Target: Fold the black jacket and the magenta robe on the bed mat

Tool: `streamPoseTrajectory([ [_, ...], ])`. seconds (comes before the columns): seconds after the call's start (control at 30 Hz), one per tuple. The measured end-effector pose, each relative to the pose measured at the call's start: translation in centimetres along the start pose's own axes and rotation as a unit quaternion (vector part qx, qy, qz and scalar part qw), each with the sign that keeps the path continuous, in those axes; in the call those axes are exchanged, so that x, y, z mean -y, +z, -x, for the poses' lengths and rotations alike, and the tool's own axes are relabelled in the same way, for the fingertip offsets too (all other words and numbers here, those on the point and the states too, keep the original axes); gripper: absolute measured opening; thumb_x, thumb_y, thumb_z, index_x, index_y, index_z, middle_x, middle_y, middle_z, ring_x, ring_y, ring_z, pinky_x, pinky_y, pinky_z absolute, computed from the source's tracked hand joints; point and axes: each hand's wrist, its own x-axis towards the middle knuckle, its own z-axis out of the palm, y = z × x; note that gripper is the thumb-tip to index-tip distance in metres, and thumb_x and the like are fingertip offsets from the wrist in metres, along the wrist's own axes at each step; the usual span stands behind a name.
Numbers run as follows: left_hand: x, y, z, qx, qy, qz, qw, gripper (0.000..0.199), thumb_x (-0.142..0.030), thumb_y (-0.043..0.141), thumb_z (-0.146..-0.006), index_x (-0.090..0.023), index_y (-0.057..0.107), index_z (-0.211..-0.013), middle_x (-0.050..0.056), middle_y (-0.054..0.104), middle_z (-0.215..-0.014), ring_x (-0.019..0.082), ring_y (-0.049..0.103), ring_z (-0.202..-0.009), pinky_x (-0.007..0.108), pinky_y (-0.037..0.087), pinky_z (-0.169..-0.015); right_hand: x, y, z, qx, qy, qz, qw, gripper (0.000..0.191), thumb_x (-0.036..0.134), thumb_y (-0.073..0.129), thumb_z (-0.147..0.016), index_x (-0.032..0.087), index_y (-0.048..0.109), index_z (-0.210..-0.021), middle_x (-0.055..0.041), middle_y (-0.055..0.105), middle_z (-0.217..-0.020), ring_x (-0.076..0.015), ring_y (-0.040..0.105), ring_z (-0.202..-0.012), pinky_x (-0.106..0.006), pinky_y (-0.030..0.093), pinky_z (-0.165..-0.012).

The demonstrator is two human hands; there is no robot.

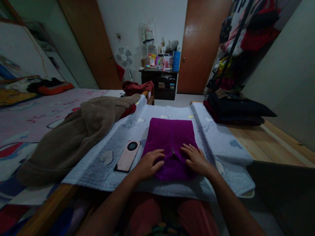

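A purple garment with a zipper down its middle, folded into a neat rectangle (182,132), lies on a light blue quilted cloth (157,113). On its lower left part rests my left hand (149,165), fingers apart. My right hand (197,159) lies with spread fingers on its lower right part. The zipper pull shows between the two hands, near the collar. Left of the garment is a pink phone (127,156), lying with its round camera facing up.
A brown fleece garment (86,131) is heaped on the left beside the bed (49,108). Dark folded clothes (236,108) are stacked on a wooden surface (268,141) at right. Farther back are a fan (124,57) and a dark cabinet (158,85).
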Motion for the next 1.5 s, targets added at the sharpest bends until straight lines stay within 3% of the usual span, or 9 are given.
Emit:
streamPoseTrajectory([
  [0.17, -0.4, -1.1, -5.6, -0.153, -0.032, 0.002, 0.988, 0.037, -0.025, 0.033, -0.095, -0.017, 0.062, -0.118, 0.008, 0.055, -0.136, 0.017, 0.047, -0.129, 0.036, 0.034, -0.112, 2.5, -2.1, -4.5, -0.127, -0.030, -0.050, 0.990, 0.043, 0.021, 0.035, -0.091, 0.015, 0.057, -0.127, -0.0120, 0.057, -0.134, -0.0204, 0.050, -0.125, -0.036, 0.033, -0.107],
  [0.33, 1.1, 3.4, -9.6, -0.060, -0.084, -0.162, 0.981, 0.051, -0.020, 0.038, -0.092, -0.007, 0.042, -0.141, 0.015, 0.038, -0.150, 0.021, 0.031, -0.141, 0.038, 0.026, -0.117, 3.6, 1.6, -7.2, -0.156, 0.038, 0.019, 0.987, 0.049, 0.022, 0.037, -0.092, 0.011, 0.047, -0.138, -0.0134, 0.039, -0.150, -0.0247, 0.032, -0.139, -0.042, 0.026, -0.112],
  [0.5, 2.1, 6.2, -9.0, -0.049, -0.139, -0.264, 0.953, 0.062, -0.047, 0.040, -0.092, -0.028, 0.027, -0.150, 0.004, 0.015, -0.160, 0.038, 0.008, -0.145, 0.065, 0.015, -0.112, 2.7, 4.2, -6.5, -0.120, 0.033, 0.091, 0.988, 0.053, 0.034, 0.036, -0.095, 0.020, 0.037, -0.146, -0.0064, 0.027, -0.156, -0.0253, 0.018, -0.145, -0.052, 0.012, -0.114],
  [0.8, 1.9, 5.3, -8.9, -0.014, -0.169, -0.243, 0.955, 0.065, -0.055, 0.038, -0.091, -0.032, 0.025, -0.150, 0.005, 0.011, -0.161, 0.043, 0.007, -0.144, 0.068, 0.015, -0.108, 2.7, 3.5, -6.8, -0.083, 0.056, 0.080, 0.992, 0.053, 0.037, 0.035, -0.095, 0.023, 0.035, -0.147, -0.0033, 0.023, -0.158, -0.0246, 0.015, -0.145, -0.053, 0.012, -0.114],
  [1.0, 1.5, 2.2, -9.9, -0.067, -0.141, -0.197, 0.968, 0.048, -0.038, 0.040, -0.094, -0.021, 0.047, -0.138, 0.011, 0.036, -0.152, 0.034, 0.035, -0.136, 0.053, 0.036, -0.106, 2.0, -0.8, -8.4, -0.023, 0.015, 0.004, 1.000, 0.043, 0.037, 0.034, -0.097, 0.019, 0.059, -0.126, -0.0104, 0.054, -0.139, -0.0239, 0.047, -0.129, -0.038, 0.036, -0.103],
  [1.1, 1.2, 0.9, -12.1, -0.117, -0.126, -0.205, 0.964, 0.047, -0.028, 0.040, -0.093, -0.016, 0.045, -0.138, 0.014, 0.032, -0.153, 0.029, 0.032, -0.139, 0.048, 0.032, -0.110, 2.6, -3.0, -10.9, -0.063, 0.053, 0.002, 0.997, 0.041, 0.033, 0.031, -0.097, 0.018, 0.063, -0.117, -0.0124, 0.067, -0.117, -0.0236, 0.061, -0.110, -0.035, 0.041, -0.095],
  [1.17, 1.5, 0.8, -13.8, -0.118, -0.112, -0.218, 0.962, 0.049, -0.025, 0.039, -0.093, -0.014, 0.041, -0.141, 0.013, 0.029, -0.155, 0.027, 0.024, -0.143, 0.046, 0.026, -0.114, 3.3, -3.3, -12.7, -0.137, 0.060, 0.013, 0.989, 0.041, 0.027, 0.035, -0.095, 0.014, 0.057, -0.127, -0.0146, 0.060, -0.129, -0.0239, 0.054, -0.120, -0.035, 0.038, -0.101],
  [1.27, 2.6, 1.7, -15.2, -0.098, -0.122, -0.232, 0.960, 0.052, -0.029, 0.036, -0.095, -0.014, 0.036, -0.145, 0.013, 0.026, -0.156, 0.025, 0.019, -0.145, 0.044, 0.022, -0.116, 3.7, -1.5, -14.5, -0.212, 0.092, 0.025, 0.973, 0.049, 0.024, 0.035, -0.094, 0.013, 0.044, -0.141, -0.0142, 0.040, -0.149, -0.0252, 0.035, -0.137, -0.040, 0.029, -0.108],
  [1.5, 6.1, 4.1, -14.0, -0.118, -0.203, -0.247, 0.940, 0.074, -0.063, 0.036, -0.090, -0.022, 0.026, -0.151, 0.014, 0.018, -0.159, 0.031, 0.014, -0.146, 0.049, 0.016, -0.116, 2.0, 4.1, -14.5, -0.214, 0.138, 0.060, 0.965, 0.054, 0.036, 0.036, -0.095, 0.018, 0.038, -0.145, -0.0094, 0.028, -0.156, -0.0285, 0.020, -0.143, -0.052, 0.013, -0.113],
])
